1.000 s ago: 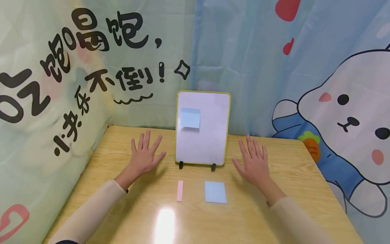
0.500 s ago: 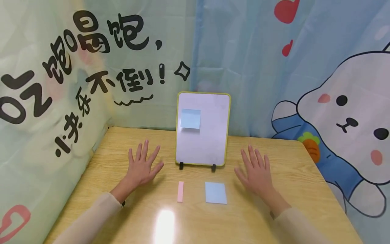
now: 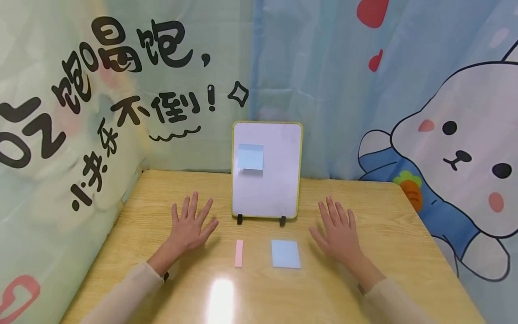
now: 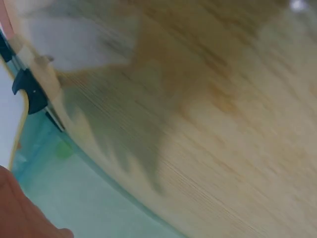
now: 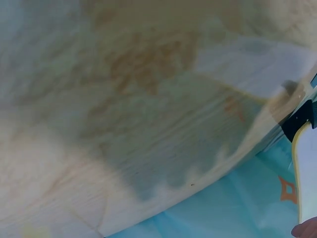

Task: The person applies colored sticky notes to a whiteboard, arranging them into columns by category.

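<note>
Black feet (image 3: 282, 221) seemingly keep the whiteboard (image 3: 273, 191) standing between left hand (image 3: 189, 230) and right hand (image 3: 341, 235), both spread and empty.

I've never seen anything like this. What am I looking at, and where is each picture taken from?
No machine here, just a person's bare left hand and right hand, fingers spread above a table, holding nothing. Between them lie a pink strip and a blue square. Beyond stands a whiteboard on black feet, with a blue note on it.

The wide picture comes from a camera on the person's head, looking forward and down. The others come from a camera on each wrist and show mostly table, with part of the whiteboard at one side.
</note>
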Demonstrator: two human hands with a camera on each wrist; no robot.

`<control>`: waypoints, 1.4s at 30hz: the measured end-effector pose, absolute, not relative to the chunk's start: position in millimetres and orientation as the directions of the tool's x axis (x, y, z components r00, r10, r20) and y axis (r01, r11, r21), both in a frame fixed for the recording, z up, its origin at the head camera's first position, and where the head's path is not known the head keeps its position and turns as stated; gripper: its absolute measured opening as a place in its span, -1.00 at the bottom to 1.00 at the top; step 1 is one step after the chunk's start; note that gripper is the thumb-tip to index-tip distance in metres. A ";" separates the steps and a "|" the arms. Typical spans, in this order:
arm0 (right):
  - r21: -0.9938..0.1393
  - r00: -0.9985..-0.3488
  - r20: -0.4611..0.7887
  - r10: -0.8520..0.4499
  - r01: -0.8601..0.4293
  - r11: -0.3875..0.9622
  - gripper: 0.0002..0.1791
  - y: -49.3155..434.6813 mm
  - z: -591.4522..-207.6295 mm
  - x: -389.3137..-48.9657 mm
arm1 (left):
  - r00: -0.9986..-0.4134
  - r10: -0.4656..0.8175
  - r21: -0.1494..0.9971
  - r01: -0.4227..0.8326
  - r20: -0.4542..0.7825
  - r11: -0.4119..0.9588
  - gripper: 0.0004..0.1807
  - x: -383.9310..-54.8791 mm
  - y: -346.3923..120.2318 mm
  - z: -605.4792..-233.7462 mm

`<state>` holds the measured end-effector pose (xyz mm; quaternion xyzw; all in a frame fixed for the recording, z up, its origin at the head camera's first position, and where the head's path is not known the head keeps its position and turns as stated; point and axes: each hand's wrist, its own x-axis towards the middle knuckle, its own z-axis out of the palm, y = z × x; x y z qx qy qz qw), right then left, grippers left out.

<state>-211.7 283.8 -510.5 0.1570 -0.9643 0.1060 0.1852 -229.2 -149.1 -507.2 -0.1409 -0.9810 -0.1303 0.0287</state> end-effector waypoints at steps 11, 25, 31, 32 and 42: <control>-0.112 -0.878 0.329 -0.349 -0.403 0.908 -0.12 269.9 -513.2 -204.1 | -0.947 0.302 0.286 0.321 0.108 0.903 -0.24 -215.1 -132.3 -508.3; -0.071 -0.776 0.265 -0.572 -0.607 0.791 -0.05 244.2 -520.9 -193.6 | -0.873 0.471 0.258 0.487 0.126 0.834 -0.24 -203.2 -89.4 -505.1; -0.067 -0.683 0.298 -0.667 -0.712 0.699 -0.23 239.8 -528.0 -189.8 | -0.812 0.566 0.204 0.583 0.139 0.786 -0.24 -194.0 -70.8 -508.5; -0.062 -0.666 0.311 -0.678 -0.726 0.685 -0.27 239.3 -528.5 -189.3 | -0.798 0.584 0.196 0.603 0.150 0.773 -0.24 -192.5 -67.4 -509.3; -0.070 -0.618 0.337 -0.711 -0.769 0.635 -0.32 233.2 -529.8 -187.6 | -0.700 0.701 0.109 0.714 0.140 0.691 -0.25 -178.5 -40.5 -516.0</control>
